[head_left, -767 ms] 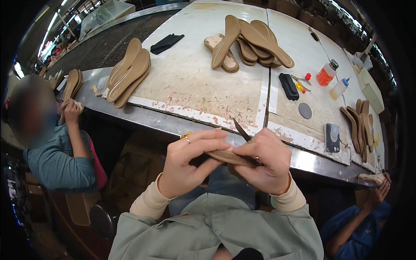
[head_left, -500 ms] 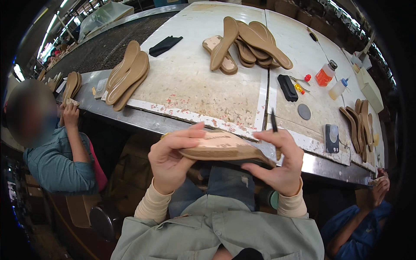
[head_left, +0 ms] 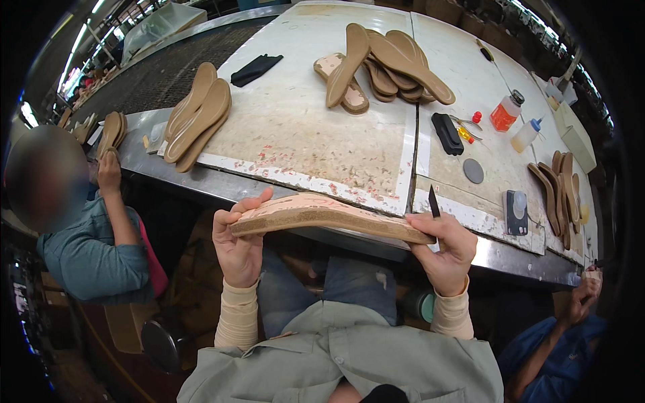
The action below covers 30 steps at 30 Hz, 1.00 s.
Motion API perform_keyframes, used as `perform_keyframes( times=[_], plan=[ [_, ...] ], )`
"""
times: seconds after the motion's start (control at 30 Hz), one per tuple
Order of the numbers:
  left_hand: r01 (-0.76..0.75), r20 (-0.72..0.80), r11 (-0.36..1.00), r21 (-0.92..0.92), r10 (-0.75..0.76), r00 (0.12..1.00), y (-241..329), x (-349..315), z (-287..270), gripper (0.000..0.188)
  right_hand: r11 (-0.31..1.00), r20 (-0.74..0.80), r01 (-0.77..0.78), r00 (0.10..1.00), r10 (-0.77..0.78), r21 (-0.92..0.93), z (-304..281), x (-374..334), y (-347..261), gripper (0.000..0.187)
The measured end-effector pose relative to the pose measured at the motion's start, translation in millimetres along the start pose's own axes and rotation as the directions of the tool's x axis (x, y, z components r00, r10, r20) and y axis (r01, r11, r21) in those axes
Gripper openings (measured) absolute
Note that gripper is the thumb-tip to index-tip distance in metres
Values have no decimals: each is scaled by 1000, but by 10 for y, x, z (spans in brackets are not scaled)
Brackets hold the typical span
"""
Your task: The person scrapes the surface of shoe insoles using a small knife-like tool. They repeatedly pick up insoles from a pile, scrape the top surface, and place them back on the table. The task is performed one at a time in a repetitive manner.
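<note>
The left hand [head_left: 238, 254] grips one end of a tan shoe sole [head_left: 329, 220], and the right hand [head_left: 449, 252] grips the other end (a dark blade [head_left: 433, 201] pokes up from it). The sole is up by the white table's [head_left: 295, 127] near edge. The hands are farther apart than half a second ago. Marks on the sole's pink side are too small to read.
</note>
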State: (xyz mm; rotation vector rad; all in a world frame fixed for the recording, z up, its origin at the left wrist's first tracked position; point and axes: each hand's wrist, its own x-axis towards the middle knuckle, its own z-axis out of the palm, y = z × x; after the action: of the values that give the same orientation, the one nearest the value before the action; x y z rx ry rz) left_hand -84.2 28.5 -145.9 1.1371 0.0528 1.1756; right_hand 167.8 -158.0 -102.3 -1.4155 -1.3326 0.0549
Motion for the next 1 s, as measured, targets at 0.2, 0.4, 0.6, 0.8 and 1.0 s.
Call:
perform_keyframes(
  times=[0.2, 0.4, 0.6, 0.8, 1.0],
  plan=[
    [9, -29, 1000, 26, -8, 1000, 34, 40, 4, 31, 990, -24, 126, 992, -128, -57, 33, 109, -111, 41],
    [71, -126, 922, 381, -24, 992, 81, 94, 25, 30, 966, -1, 250, 968, -251, -64, 71, 191, -175, 41],
    [255, -230, 839, 481, -160, 960, 48, 316, 186, 27, 990, -86, 81, 994, -71, 117, 162, 152, -254, 35],
    [352, -165, 894, 277, -317, 934, -406, 366, 86, 27, 952, -75, 104, 993, -86, 289, 201, 260, -432, 31],
    [421, -100, 889, 182, -409, 907, -708, 316, 255, 29, 922, -107, 193, 980, -166, 336, 239, 366, -554, 36]
  ],
)
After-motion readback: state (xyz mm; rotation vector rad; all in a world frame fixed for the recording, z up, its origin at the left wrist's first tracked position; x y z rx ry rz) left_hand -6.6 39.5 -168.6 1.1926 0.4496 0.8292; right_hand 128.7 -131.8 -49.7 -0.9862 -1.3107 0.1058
